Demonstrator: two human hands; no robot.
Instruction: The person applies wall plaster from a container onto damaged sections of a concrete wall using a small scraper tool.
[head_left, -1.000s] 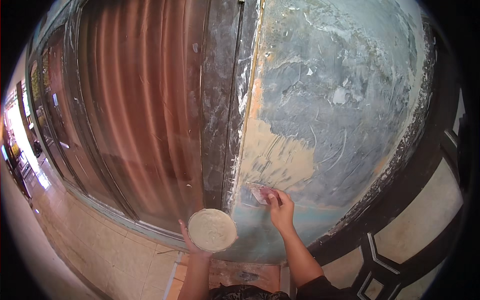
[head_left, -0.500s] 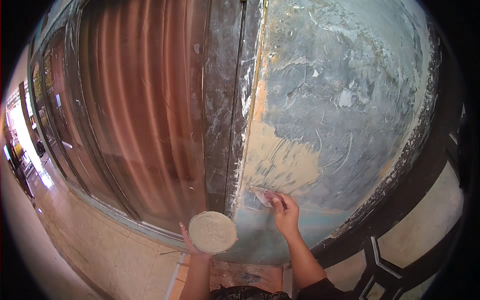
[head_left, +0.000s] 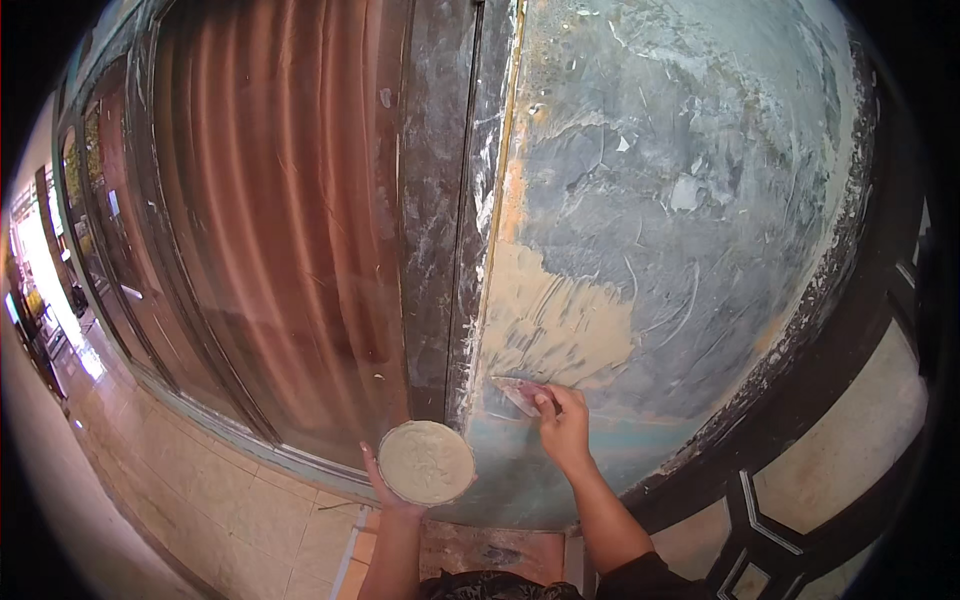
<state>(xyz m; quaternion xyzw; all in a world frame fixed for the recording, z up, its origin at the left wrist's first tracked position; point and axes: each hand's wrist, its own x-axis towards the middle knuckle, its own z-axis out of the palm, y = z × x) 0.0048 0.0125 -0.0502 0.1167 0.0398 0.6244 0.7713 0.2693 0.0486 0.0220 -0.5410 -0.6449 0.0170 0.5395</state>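
Observation:
My left hand (head_left: 396,503) supports a round bowl (head_left: 427,462) from below, its thumb against the rim. Beige, paste-like filler fills the bowl and shows ridges on top. My right hand (head_left: 566,424) pinches a small flat scraper (head_left: 519,394), whose pale blade lies against the wall (head_left: 620,200) near the lower end of a fresh beige filler patch (head_left: 570,325). Knife strokes streak that patch. Around it the wall is grey and blue-green, with scraped, uneven paint.
Left of the wall runs a dark wooden frame (head_left: 430,250), then a glass pane with a reddish-brown curtain (head_left: 270,200) behind it. Tiled floor (head_left: 230,510) stretches along the left. A dark patterned panel with pale insets (head_left: 840,450) stands at the right.
My right hand and the scraper have shifted slightly left in the picture, as has the wall. The bowl stays in my left hand with almost no movement.

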